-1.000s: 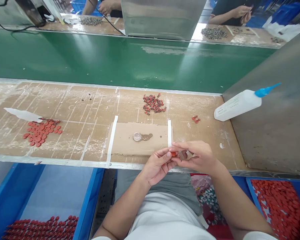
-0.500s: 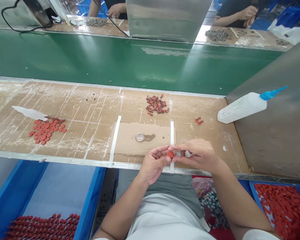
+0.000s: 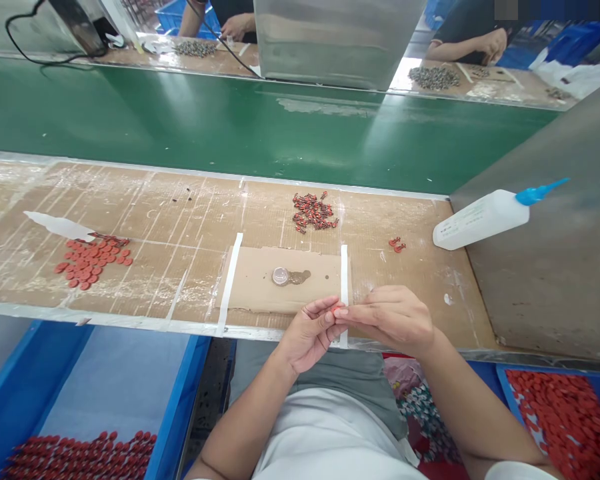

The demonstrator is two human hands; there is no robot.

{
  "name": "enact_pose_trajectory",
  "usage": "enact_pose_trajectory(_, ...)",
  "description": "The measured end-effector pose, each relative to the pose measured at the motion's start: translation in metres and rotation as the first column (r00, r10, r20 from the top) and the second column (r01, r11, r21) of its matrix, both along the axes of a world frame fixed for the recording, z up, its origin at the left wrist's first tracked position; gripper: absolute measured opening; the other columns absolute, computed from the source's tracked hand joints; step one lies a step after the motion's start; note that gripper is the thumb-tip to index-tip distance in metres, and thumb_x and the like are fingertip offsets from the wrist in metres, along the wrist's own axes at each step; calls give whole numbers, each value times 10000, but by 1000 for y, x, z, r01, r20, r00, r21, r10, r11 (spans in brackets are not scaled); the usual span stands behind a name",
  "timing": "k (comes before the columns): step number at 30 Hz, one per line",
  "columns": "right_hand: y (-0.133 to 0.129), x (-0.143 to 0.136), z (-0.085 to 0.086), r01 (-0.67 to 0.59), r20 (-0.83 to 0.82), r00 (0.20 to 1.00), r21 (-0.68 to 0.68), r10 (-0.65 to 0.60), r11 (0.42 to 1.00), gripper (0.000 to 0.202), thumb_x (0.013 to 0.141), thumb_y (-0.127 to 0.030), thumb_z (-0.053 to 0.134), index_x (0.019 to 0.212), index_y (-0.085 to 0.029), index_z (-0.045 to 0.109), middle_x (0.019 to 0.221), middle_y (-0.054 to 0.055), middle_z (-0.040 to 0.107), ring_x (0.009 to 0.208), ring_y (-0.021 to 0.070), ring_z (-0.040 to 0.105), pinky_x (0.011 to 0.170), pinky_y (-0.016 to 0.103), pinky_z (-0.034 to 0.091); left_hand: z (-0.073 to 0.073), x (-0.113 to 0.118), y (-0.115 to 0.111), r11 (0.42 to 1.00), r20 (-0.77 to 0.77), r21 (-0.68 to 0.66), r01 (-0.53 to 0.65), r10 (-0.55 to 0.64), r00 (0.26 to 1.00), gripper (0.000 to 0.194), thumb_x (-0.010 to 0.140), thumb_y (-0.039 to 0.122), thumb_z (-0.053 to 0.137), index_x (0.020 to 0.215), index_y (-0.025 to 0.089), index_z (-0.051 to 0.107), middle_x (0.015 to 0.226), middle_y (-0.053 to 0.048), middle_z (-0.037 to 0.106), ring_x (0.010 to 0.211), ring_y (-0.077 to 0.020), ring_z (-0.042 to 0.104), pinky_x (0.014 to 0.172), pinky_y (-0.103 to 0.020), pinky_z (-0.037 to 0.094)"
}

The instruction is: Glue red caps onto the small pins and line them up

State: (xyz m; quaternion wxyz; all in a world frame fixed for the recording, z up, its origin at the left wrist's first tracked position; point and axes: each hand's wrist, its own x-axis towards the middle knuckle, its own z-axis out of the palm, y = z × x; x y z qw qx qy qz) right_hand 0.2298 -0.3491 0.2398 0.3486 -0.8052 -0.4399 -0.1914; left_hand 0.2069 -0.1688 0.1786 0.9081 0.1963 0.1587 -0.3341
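Observation:
My left hand [image 3: 307,337] pinches a small red disc [image 3: 335,309] between thumb and fingertips, just above the front edge of the bench. My right hand [image 3: 397,321] meets it from the right, its fingers pressed together on the same disc and covering most of it. Behind the hands lies a cardboard pad [image 3: 253,283], taped down with white strips. On it are a small round clear dish [image 3: 280,276] and a wet brown smear [image 3: 300,276]. A heap of small red and dark pieces [image 3: 314,212] lies beyond the pad.
Red discs [image 3: 87,263] lie at left beside a white pointed bottle [image 3: 60,227]. A blue-tipped white bottle [image 3: 483,219] leans by the metal panel [image 3: 555,267]; red pieces [image 3: 397,245] lie nearby. Blue bins [image 3: 180,387] flank me below. Across the green belt [image 3: 220,127], another person's hands work.
My right hand's thumb and fingers, apart around the disc before, have closed together over it. The disc is now mostly covered. My left hand stays nearly in place.

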Motion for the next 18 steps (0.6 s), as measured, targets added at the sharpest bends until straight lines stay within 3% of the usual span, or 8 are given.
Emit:
enact_pose_trajectory(5, 2, -3, -7, 9, 8, 1000, 65, -10, 998, 424, 860, -111, 641, 1265, -226, 600, 922, 35, 771, 789, 127, 729, 637, 220, 539, 3, -2, -2, 1000, -21, -24, -12, 11, 1000, 254, 692, 180, 822, 931, 152, 743, 906, -37, 744, 843, -115, 700, 873, -248, 562)
enact_pose_trajectory(10, 5, -2, -6, 27, -38, 999, 115, -23, 993, 315, 839, -174, 699, 1142, -249, 660, 779, 2, 762, 615, 88, 685, 581, 183, 517, -1, -3, -1, 999, -12, -6, -32, 32, 999, 227, 701, 192, 816, 907, 138, 737, 860, -35, 741, 800, -112, 702, 823, -226, 573)
enact_pose_trajectory(13, 2, 10, -9, 231, -82, 972, 170, -219, 958, 257, 758, -249, 792, 994, -242, 692, 701, -11, 741, 558, 92, 654, 559, 192, 517, -3, -3, 1, 999, -1, 19, -29, 29, 1000, 207, 729, 170, 792, 924, 146, 726, 886, -35, 745, 821, -125, 713, 783, -220, 580)
enact_pose_trajectory(15, -5, 31, -18, 464, -128, 885, 158, -448, 872, 231, 778, -280, 771, 991, -227, 697, 761, 18, 754, 611, 122, 678, 595, 226, 543, -3, -3, 3, 998, -2, 49, -36, 36, 999, 214, 742, 151, 779, 946, 147, 715, 910, -34, 744, 859, -136, 717, 778, -218, 580)
enact_pose_trajectory(16, -10, 45, -25, 557, -167, 827, 120, -537, 822, 232, 813, -303, 732, 1025, -217, 695, 828, 41, 760, 664, 145, 694, 631, 256, 560, -3, -3, 3, 997, -8, 63, -41, 42, 999, 220, 740, 146, 779, 949, 147, 710, 916, -33, 743, 871, -139, 717, 774, -214, 579)
enact_pose_trajectory(18, -20, 77, -40, 600, -214, 779, -24, -590, 800, 296, 870, -347, 649, 1125, -197, 666, 989, 68, 752, 811, 190, 713, 715, 317, 575, -3, -4, 4, 995, -21, 80, -51, 53, 998, 236, 727, 144, 789, 947, 144, 704, 911, -33, 741, 868, -138, 719, 756, -201, 579)
